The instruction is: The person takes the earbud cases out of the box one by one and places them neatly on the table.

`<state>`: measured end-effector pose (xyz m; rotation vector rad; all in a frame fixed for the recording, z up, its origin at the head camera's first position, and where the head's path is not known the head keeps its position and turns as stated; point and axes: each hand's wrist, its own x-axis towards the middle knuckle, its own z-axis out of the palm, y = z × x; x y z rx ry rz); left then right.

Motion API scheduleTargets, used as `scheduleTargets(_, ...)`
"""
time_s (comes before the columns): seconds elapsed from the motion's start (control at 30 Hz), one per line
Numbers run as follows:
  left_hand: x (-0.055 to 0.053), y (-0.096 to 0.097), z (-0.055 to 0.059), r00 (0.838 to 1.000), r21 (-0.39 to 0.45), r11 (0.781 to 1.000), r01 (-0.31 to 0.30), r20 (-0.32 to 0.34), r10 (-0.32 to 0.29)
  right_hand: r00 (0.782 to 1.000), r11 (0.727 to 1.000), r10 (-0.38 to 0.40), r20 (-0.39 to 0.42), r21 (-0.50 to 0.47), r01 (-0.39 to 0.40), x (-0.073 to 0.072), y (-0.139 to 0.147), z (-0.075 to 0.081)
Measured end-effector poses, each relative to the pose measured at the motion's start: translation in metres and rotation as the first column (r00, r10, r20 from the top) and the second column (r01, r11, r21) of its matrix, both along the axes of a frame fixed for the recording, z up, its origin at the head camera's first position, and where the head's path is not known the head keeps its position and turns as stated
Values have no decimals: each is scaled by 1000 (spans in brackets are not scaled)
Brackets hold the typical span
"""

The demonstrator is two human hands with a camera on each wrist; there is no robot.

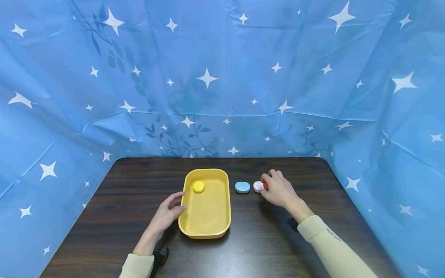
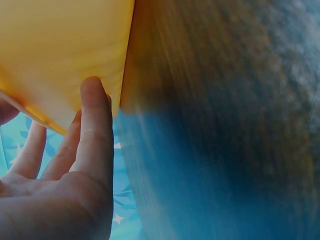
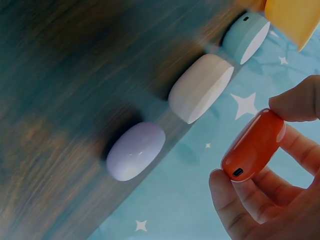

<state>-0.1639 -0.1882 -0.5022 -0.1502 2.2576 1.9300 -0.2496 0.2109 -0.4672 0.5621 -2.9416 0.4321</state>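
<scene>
My right hand [image 1: 279, 191] pinches an orange earbud case [image 3: 254, 145] between thumb and fingers. A charging port shows at the case's end in the right wrist view. Beside that hand lie a white earbud case [image 1: 258, 187] and a light blue one [image 1: 242, 187]. A lilac case [image 3: 136, 151] rests farther along the row, hidden behind the hand in the head view. My left hand [image 1: 166, 211] touches the left side of a yellow tray [image 1: 225, 216], its fairly straight fingers [image 2: 95, 120] against the outer wall. Inside the tray sits a round yellow case [image 1: 198, 187].
Everything stands on a dark wood-grain table [image 1: 264, 247] with rounded far corners. Behind and at both sides hangs a blue cloth [image 1: 229, 92] with white stars, close to the table's far edge.
</scene>
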Motion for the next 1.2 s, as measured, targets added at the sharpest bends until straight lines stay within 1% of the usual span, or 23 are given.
scheduleTargets(0.43,0,-1,-1,1000,11,1000,7,-3,-7,1000,1000,-24,-5,0,24,-1,12,-3)
scheduleTargets(0.7,1,-1,-1,1000,7,1000,4,-1,-4,999,999,-45,12,0,45,-5,23,-6)
scheduleTargets(1.2,1,0,0,1000,18,1000,5,-3,-5,998,998,-58,-17,3,58,-12,40,-8)
